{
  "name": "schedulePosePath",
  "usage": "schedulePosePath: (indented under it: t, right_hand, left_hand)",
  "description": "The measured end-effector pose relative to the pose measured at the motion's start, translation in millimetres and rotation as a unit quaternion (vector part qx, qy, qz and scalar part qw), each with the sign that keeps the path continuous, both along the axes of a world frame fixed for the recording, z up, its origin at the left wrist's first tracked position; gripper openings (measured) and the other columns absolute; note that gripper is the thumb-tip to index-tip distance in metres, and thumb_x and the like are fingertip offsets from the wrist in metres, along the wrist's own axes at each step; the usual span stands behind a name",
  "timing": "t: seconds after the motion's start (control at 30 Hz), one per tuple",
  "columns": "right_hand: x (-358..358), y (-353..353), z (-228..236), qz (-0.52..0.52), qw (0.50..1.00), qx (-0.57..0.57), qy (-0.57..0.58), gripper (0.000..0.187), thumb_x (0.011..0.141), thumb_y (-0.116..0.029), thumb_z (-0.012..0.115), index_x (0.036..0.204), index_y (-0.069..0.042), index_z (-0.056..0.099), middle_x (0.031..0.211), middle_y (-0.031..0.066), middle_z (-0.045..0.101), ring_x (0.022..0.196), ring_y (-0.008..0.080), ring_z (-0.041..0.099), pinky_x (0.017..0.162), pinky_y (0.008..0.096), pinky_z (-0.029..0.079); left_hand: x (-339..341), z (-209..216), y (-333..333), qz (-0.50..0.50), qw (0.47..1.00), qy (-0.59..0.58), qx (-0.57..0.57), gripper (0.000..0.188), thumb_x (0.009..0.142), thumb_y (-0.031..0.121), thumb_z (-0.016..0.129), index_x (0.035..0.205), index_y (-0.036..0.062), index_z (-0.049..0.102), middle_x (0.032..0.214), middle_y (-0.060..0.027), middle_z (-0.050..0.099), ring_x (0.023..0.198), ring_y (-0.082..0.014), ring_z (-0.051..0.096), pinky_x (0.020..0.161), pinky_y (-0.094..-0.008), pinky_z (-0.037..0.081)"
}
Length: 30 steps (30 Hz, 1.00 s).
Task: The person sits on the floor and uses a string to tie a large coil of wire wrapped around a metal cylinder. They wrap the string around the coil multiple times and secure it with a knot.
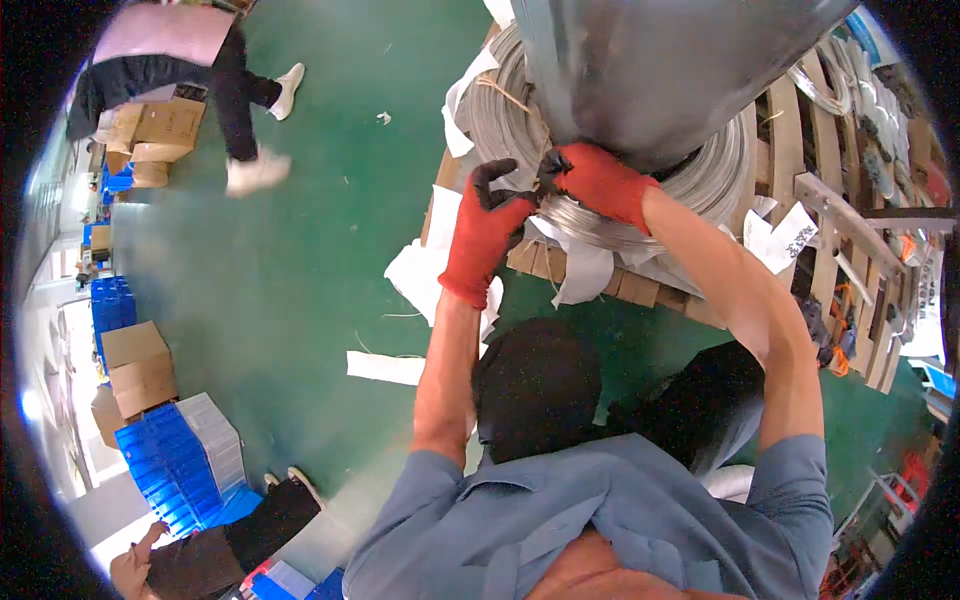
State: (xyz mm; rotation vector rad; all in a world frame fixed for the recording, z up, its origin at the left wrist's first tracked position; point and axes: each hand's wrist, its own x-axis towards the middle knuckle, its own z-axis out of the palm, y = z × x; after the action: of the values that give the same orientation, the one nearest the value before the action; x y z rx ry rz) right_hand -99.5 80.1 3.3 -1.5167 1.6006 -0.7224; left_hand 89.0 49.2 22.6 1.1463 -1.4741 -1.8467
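Note:
A large coil of grey metal wire (708, 190) lies around the foot of a wide grey cylinder (660, 80), on a wooden pallet (640, 290). Both my hands wear red gloves with black fingertips and meet at the coil's near left edge. My right hand (602, 186) rests against the coil, its fingers closed in a pinch. Just left of it, my left hand (486, 232) has curled fingers, tips close to the right hand's. Whatever thin thing lies between the fingertips is too small to make out. White wrapping sheet (585, 268) hangs out from under the coil.
More wire coils (830, 85) and a metal frame (850, 225) stand on slats at the right. White scraps (385, 367) lie on the green floor (330, 250). Blue crates (170, 465) and cardboard boxes (138, 365) line the left. One person (235, 90) is at upper left, another (215, 550) at lower left.

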Motion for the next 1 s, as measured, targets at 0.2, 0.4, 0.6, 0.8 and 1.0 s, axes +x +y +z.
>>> schedulePosePath:
  t: [0.2, 0.4, 0.6, 0.8, 1.0]
  right_hand:
    - [7, 12, 8, -0.014, 0.991, -0.120, 0.056, 0.023, 0.081, -0.015, 0.057, 0.097, 0.001, 0.056, 0.088, 0.0222, 0.060, 0.080, 0.0368, 0.056, 0.071, 0.0406, 0.044]
    - [4, 18, -10, -0.021, 0.945, -0.209, 0.249, 0.024, 0.078, -0.013, 0.056, 0.101, -0.005, 0.055, 0.084, 0.0196, 0.056, 0.081, 0.0361, 0.058, 0.071, 0.0425, 0.047]
    - [15, 32, 12, 0.005, 0.890, -0.178, 0.419, 0.022, 0.077, -0.013, 0.054, 0.098, -0.007, 0.055, 0.083, 0.0160, 0.053, 0.079, 0.0306, 0.060, 0.066, 0.0415, 0.050]
    - [13, 52, 42, 0.003, 0.862, -0.187, 0.472, 0.019, 0.082, -0.018, 0.052, 0.094, -0.005, 0.058, 0.082, 0.0185, 0.058, 0.076, 0.0321, 0.063, 0.063, 0.0435, 0.052]
    - [15, 27, 46, -0.056, 0.997, -0.035, 0.047, 0.032, 0.089, -0.030, 0.053, 0.101, -0.001, 0.058, 0.099, 0.0231, 0.061, 0.082, 0.0380, 0.061, 0.074, 0.0430, 0.048]
  left_hand:
    - [17, -22, -5, -0.043, 0.991, 0.110, 0.068, 0.033, 0.080, 0.006, 0.052, 0.112, 0.0024, 0.052, 0.078, -0.0057, 0.055, 0.046, -0.0061, 0.039, 0.041, -0.0195, 0.031]
    - [55, -43, 4, -0.043, 0.968, 0.163, 0.184, 0.031, 0.080, 0.007, 0.053, 0.110, 0.0025, 0.053, 0.081, -0.0034, 0.054, 0.061, -0.0091, 0.048, 0.050, -0.0201, 0.041]
    - [64, -28, 7, -0.110, 0.990, -0.034, 0.082, 0.034, 0.079, 0.012, 0.060, 0.112, 0.0031, 0.057, 0.080, 0.0012, 0.058, 0.060, -0.0089, 0.051, 0.054, -0.0213, 0.043]
    - [62, -21, 3, -0.174, 0.973, -0.124, -0.085, 0.024, 0.081, 0.014, 0.057, 0.100, -0.0012, 0.059, 0.084, -0.0063, 0.062, 0.068, -0.0110, 0.056, 0.061, -0.0251, 0.045]
    - [53, -41, 14, 0.079, 0.932, 0.257, 0.243, 0.018, 0.089, 0.015, 0.051, 0.103, 0.0050, 0.053, 0.079, -0.0027, 0.057, 0.056, -0.0086, 0.044, 0.052, -0.0227, 0.038]
